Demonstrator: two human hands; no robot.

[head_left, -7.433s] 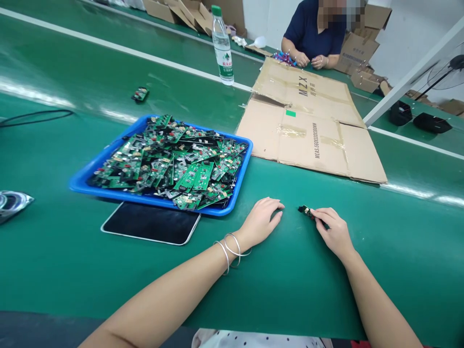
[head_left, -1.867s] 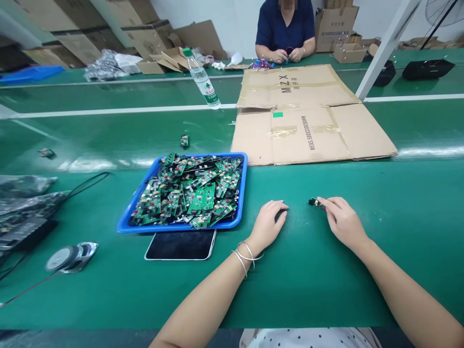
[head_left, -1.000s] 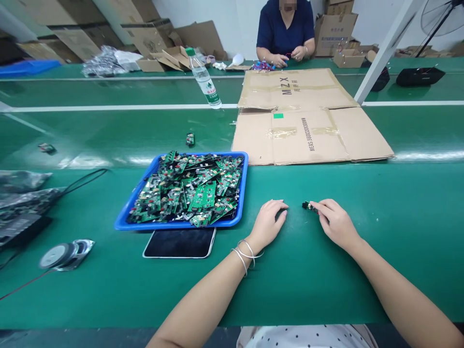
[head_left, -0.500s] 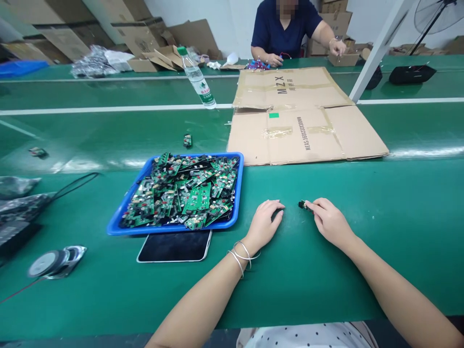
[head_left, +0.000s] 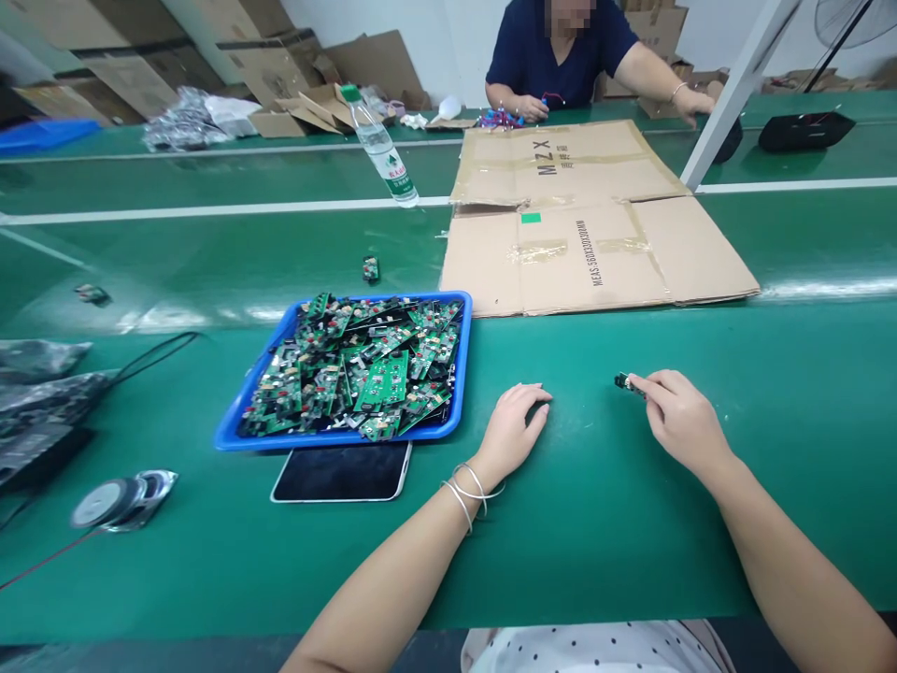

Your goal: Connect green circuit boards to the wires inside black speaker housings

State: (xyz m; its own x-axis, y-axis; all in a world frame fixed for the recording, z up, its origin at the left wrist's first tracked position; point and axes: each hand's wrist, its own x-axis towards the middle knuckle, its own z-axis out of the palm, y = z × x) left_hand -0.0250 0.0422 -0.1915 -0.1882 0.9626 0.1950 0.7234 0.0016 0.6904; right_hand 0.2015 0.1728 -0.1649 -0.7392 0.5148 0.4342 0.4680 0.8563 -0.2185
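Between the thumb and fingers of my right hand (head_left: 683,416) is a small circuit board (head_left: 629,383), its black end pointing left, held just over the green table. My left hand (head_left: 515,421) rests on the table to the right of the tray, thumb apart from the fingers and nothing visible in it. A blue tray (head_left: 459,374) heaped with green circuit boards (head_left: 382,379) stands to the left of that hand. Partly under the tray's near edge lies a phone (head_left: 340,475) with a dark screen.
Flattened cardboard (head_left: 561,252) lies beyond my hands, with a water bottle (head_left: 385,154) beside it. Loose boards (head_left: 371,269) sit behind the tray. At left are a speaker (head_left: 112,502) and bagged parts (head_left: 49,402). A co-worker (head_left: 553,56) sits opposite, near a white post (head_left: 735,93).
My right hand has moved right with the circuit board. My left hand has stayed nearly still. The co-worker's outstretched arm has reached farther toward the post.
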